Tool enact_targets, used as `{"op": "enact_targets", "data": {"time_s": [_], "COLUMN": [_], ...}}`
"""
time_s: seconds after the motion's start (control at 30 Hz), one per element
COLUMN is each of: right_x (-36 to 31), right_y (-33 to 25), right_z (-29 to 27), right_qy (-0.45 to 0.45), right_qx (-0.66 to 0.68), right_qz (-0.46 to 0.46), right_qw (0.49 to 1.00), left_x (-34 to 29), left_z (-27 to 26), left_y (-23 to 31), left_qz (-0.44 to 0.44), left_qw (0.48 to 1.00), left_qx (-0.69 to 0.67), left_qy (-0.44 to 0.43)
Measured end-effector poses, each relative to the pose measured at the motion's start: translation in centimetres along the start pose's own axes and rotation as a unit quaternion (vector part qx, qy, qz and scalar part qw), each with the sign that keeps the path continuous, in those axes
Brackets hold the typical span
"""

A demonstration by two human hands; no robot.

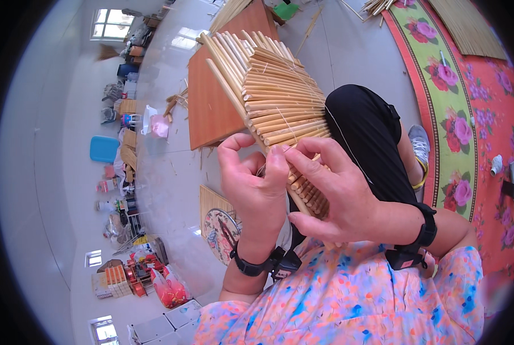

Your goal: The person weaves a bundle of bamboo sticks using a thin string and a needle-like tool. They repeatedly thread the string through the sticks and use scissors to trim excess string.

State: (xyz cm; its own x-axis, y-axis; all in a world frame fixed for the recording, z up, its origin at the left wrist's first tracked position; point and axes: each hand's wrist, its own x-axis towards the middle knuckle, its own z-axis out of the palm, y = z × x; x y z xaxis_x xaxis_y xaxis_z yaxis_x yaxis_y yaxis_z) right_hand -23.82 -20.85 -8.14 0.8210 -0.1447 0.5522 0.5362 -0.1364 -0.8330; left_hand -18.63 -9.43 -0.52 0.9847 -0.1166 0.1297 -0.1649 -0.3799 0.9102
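Panel of thread-tied reed stalks (288,106) slanted from between the hands, its far end over a brown wooden bench (208,86), its right side against the black-trousered knee (357,115). Left hand (254,178): at the panel's near left edge, thumb and forefinger apart. Right hand (343,190): leading fingertips together, just beside the left thumb, its nearest digit spread away. Whether either pinched thread could not be told; skin covered the spot.

Risks (judgement): slack in the white thread (354,144) trailing over the knee might let neighbouring stalks fan apart or slip lengthwise. The same strand could snag if the leg shifted. Uneven stalk ends at the far left could catch on the bench and skew the panel. Too hard a pull on thin thread might snap it.

Counts: hands, 2; black wrist straps (426,227), 2, one per wrist; panel in hand, 1; bench, 1; trailing thread, 1; stalks, over twenty, overlapped, no exact figure. Surroundings: round floral-printed disc (219,230), 1, near left of the bench; blue tray (104,149), 1, far left; grey shoe (419,144), 1 visible, right, beside the floral mat (458,103), 1.
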Motion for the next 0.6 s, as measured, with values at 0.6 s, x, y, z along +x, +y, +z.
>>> {"op": "enact_targets", "data": {"time_s": [0.6], "right_x": [-0.4], "right_y": [-1.4], "right_z": [0.4], "right_qy": [-0.005], "right_qx": [-0.071], "right_qz": [0.040], "right_qw": [0.997], "left_x": [6.7], "left_z": [-6.3], "left_y": [1.2], "left_qz": [0.383], "left_qw": [0.818], "left_qx": [0.429], "left_qy": [-0.017]}}
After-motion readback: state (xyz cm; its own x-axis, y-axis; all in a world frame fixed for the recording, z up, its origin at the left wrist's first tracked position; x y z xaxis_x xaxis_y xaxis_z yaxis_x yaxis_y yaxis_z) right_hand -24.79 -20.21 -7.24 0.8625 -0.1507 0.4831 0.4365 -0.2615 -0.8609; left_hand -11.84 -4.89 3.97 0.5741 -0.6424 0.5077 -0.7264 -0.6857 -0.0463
